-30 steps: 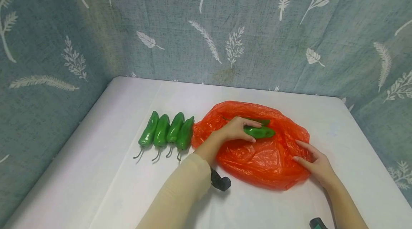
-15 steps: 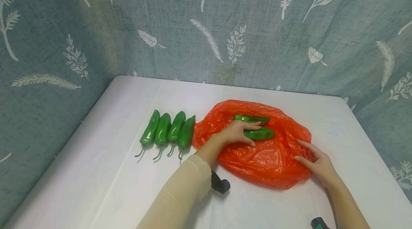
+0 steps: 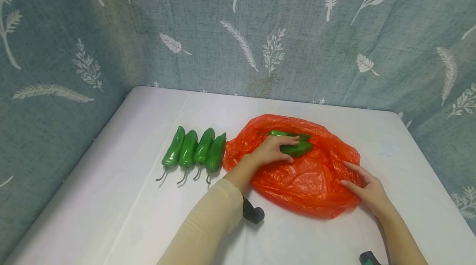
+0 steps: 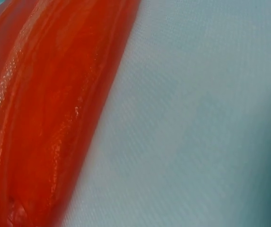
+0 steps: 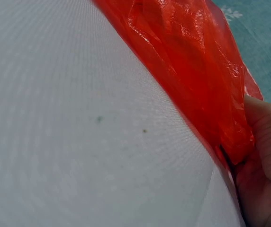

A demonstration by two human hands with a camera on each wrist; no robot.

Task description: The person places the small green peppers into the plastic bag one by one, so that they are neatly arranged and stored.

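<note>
While the left hand [image 3: 271, 152] holds a green pepper [image 3: 304, 147] between thumb and fingers, the right hand [image 3: 367, 190] grips the near right edge of a red plastic bag [image 3: 305, 180], its thumb and forefinger a little apart over the plastic. How tightly the left hand presses cannot be told. The held pepper lies within the spread bag, its stem end hidden by the hand, and a second pepper [image 3: 279, 133] lies just behind it, also on the red plastic. Left of the bag, a row of four peppers [image 3: 188, 149] rests on the white tabletop [image 3: 141, 219], tips away from the person and stems toward them. A cream sleeve [image 3: 208, 219] covers the left forearm.
</note>
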